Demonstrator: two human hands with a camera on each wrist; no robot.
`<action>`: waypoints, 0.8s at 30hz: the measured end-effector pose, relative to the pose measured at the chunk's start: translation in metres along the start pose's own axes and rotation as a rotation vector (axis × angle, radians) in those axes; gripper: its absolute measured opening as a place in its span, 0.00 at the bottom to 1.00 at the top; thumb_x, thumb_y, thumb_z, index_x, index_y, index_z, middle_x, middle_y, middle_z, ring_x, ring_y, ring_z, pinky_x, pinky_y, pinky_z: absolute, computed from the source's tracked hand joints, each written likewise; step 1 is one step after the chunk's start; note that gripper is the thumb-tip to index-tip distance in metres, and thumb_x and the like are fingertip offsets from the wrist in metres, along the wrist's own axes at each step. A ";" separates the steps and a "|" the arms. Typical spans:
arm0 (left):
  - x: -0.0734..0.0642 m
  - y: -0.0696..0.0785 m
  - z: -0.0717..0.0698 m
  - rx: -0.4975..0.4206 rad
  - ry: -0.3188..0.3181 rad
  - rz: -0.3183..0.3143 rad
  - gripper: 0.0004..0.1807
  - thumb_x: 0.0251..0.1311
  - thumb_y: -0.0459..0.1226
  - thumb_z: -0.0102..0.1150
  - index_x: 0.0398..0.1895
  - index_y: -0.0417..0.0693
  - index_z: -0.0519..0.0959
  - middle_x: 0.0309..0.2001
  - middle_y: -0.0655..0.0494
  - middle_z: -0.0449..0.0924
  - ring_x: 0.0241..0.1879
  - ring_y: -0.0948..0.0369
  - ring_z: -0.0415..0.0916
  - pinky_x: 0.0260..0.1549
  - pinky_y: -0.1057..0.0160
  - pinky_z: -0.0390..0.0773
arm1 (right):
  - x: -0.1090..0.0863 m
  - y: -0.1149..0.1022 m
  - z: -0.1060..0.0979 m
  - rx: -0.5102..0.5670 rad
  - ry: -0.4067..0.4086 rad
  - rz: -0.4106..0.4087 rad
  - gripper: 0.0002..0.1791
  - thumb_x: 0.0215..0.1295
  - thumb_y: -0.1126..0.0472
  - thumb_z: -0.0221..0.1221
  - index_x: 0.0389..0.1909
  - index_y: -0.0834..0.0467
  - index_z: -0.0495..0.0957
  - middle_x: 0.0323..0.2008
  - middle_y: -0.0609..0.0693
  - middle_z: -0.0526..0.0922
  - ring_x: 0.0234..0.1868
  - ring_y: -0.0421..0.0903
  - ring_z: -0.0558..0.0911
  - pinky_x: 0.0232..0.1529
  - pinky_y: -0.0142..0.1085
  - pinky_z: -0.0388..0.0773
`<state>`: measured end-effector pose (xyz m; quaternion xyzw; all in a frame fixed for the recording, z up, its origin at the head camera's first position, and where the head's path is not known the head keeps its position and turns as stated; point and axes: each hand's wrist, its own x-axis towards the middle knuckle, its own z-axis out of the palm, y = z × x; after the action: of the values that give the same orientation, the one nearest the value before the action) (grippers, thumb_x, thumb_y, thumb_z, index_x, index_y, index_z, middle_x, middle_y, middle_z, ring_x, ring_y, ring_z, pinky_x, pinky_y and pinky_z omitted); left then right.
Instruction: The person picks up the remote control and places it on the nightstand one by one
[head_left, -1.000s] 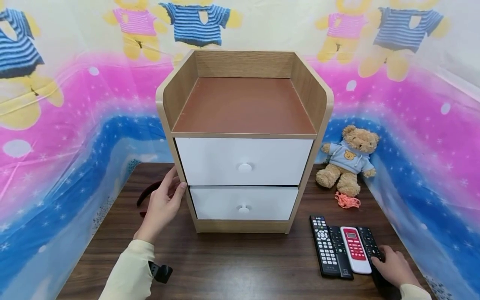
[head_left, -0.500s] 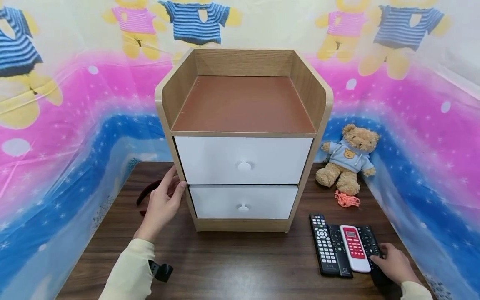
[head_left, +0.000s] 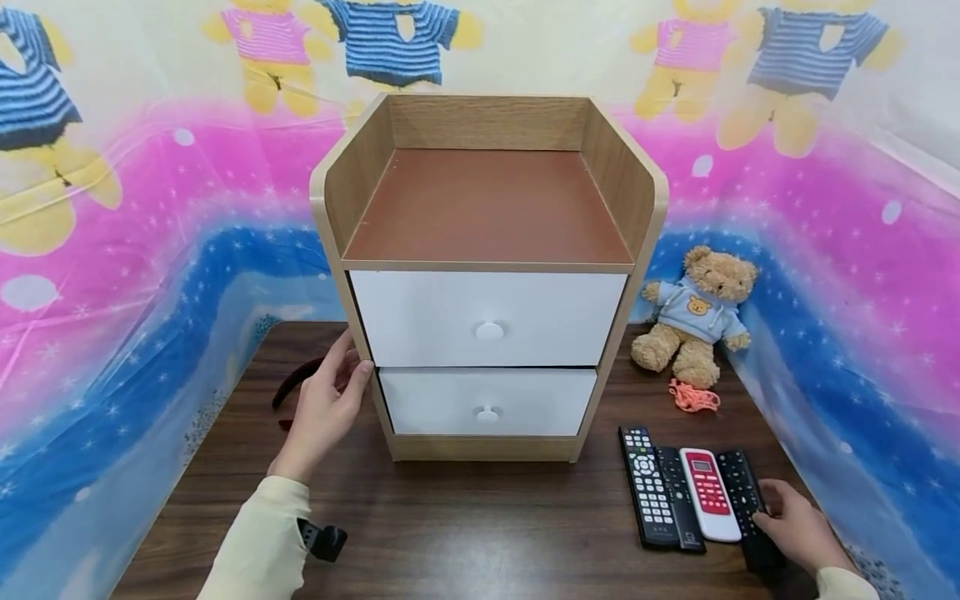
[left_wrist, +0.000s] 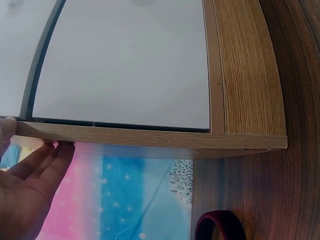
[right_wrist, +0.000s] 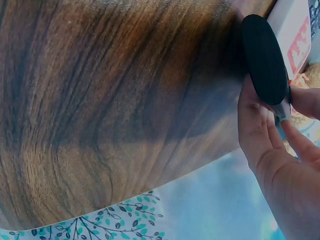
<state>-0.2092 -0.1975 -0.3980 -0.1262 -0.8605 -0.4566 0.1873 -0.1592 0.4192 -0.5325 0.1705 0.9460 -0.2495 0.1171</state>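
A small wooden cabinet [head_left: 483,448] with two white drawers, both pushed in, stands mid-table. My left hand [head_left: 321,421] rests at its left side panel, thumb on the front edge and fairly straight fingers against the outer face, as the left wrist view [left_wrist: 35,180] also has it. At the right, my right hand [head_left: 802,533] pinches the rightmost black remote control [head_left: 738,483] between thumb and fingers. In the right wrist view this remote [right_wrist: 265,60] is seen end-on, tilted on its side. Beside it lie a white remote with a red face [head_left: 710,496] and two black ones [head_left: 648,492].
A teddy bear [head_left: 697,312] in a blue hoodie sits behind the remotes, with a coral bundle of cord [head_left: 694,397] at its feet. A dark red hoop [left_wrist: 227,219] lies left of the cabinet. Printed cloth [head_left: 180,283] surrounds the wooden table [head_left: 450,525].
My right hand has shifted slightly right, and the black remote it pinches has come a little away from the white one. My left hand keeps its place on the cabinet.
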 end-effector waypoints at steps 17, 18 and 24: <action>0.001 -0.001 0.000 -0.005 0.015 0.007 0.31 0.75 0.39 0.49 0.78 0.52 0.56 0.59 0.38 0.77 0.56 0.48 0.78 0.51 0.51 0.78 | -0.030 -0.055 -0.029 0.155 0.195 -0.236 0.30 0.69 0.65 0.59 0.66 0.73 0.63 0.49 0.73 0.78 0.45 0.62 0.81 0.35 0.47 0.82; 0.001 -0.001 0.001 -0.006 0.013 0.008 0.31 0.75 0.39 0.49 0.78 0.51 0.56 0.59 0.37 0.77 0.56 0.47 0.78 0.52 0.49 0.78 | -0.034 -0.061 -0.031 0.159 0.219 -0.263 0.29 0.69 0.65 0.59 0.66 0.72 0.64 0.48 0.72 0.79 0.45 0.62 0.82 0.34 0.45 0.83; 0.001 0.001 0.002 -0.011 0.016 0.001 0.30 0.76 0.38 0.48 0.78 0.51 0.57 0.59 0.36 0.77 0.57 0.46 0.77 0.53 0.44 0.76 | -0.057 -0.094 -0.046 0.152 0.377 -0.442 0.26 0.66 0.64 0.63 0.63 0.66 0.71 0.43 0.65 0.84 0.37 0.41 0.84 0.31 0.29 0.80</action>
<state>-0.2101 -0.1952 -0.3975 -0.1242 -0.8565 -0.4621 0.1937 -0.1495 0.3508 -0.4358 0.0118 0.9439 -0.3028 -0.1310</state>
